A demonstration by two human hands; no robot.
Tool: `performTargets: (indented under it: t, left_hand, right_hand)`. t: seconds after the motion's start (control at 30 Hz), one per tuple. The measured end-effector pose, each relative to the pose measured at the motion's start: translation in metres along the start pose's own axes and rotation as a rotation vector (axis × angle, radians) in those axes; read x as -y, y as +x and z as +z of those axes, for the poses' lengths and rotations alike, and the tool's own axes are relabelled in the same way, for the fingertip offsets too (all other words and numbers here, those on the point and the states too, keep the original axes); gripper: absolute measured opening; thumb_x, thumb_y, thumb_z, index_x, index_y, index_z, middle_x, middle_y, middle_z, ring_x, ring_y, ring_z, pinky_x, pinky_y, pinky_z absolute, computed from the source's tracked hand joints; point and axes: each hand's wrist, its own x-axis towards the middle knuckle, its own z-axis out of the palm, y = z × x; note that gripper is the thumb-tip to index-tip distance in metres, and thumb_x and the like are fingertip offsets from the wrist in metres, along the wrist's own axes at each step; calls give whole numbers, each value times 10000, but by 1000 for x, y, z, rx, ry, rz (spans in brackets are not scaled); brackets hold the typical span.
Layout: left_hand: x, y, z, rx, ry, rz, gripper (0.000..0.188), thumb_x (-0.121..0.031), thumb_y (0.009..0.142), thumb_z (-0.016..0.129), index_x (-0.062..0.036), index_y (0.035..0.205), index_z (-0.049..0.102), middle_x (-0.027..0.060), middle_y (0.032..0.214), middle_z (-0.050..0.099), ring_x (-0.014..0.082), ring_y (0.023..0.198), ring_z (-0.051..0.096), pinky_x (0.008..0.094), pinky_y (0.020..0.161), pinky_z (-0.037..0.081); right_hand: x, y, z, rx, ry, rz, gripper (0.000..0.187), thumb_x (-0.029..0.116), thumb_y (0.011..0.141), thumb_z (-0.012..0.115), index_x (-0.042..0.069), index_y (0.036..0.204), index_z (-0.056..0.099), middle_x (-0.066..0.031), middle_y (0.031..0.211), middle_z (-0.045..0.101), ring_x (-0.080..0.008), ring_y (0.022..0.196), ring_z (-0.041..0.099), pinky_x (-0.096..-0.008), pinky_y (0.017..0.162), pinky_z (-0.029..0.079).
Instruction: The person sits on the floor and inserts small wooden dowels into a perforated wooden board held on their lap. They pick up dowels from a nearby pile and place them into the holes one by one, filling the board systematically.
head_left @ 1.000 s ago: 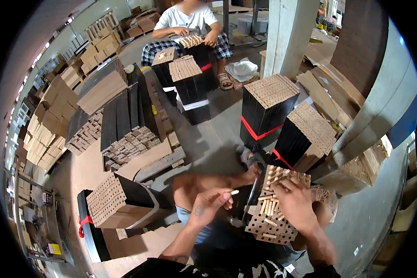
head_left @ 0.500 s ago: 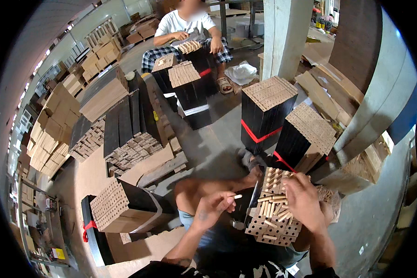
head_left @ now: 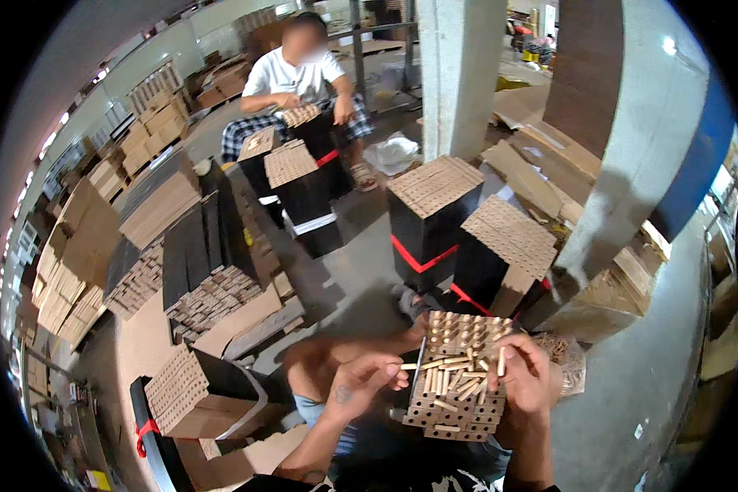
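In front of me stands a bundle of boards [head_left: 457, 412] with rows of drilled holes in its top face. Short wooden dowels stand upright in the holes along its far end, and several loose dowels [head_left: 445, 383] lie scattered across the middle. My left hand [head_left: 364, 384], at the bundle's left edge, pinches a dowel [head_left: 410, 366] that points right. Over the right side, my right hand [head_left: 529, 375] has its thumb and fingers closed on another dowel [head_left: 501, 362], held nearly upright. Part of the drilled face is hidden under the right hand.
Black-sided drilled bundles with red straps [head_left: 435, 193] stand ahead, beside a pale pillar [head_left: 455, 82]. Stacked black boards [head_left: 205, 262] lie on the left, near another drilled bundle [head_left: 176, 392]. A clear bag [head_left: 564, 361] sits at right. Opposite, a seated person [head_left: 295, 82] handles a similar bundle.
My view has shifted. The right hand has drawn back from the far dowels, and the upright dowel in its fingers now shows. My left hand's dowel has come closer to the bundle's left edge.
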Motion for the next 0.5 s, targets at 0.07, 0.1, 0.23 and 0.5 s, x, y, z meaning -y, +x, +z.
performTargets:
  t: [0.07,0.1,0.23,0.5]
  left_hand:
    - [2,0,-1,33,6,41,179,-55,1003,616,48,1145,652,142,980,728,204,894,711,328,795,590]
    - [2,2,0,39,4,52,173,-52,1001,618,45,1139,656,143,984,730,204,892,712,329,796,592]
    - [-7,1,6,33,28,89,144,-39,985,637,42,1099,673,143,995,735,195,879,711,327,795,592]
    - [-38,42,34,53,346,21,161,-90,966,688,14,1083,723,42,922,719,84,835,630,254,772,524]
  right_hand:
    - [-2,1,1,45,37,30,155,79,1020,544,-42,1078,620,-82,873,635,-142,578,580,-269,500,460]
    - [-1,2,2,72,15,43,152,71,1019,546,-46,1086,616,-84,879,638,-136,575,574,-263,495,452]
    - [9,-1,8,82,-139,-20,180,-14,970,607,-41,1148,607,-74,891,642,-124,625,603,-251,525,467]
    - [1,1,-25,-19,-193,-147,209,-2,920,700,-21,1125,662,-62,983,700,-140,859,691,-263,784,556]
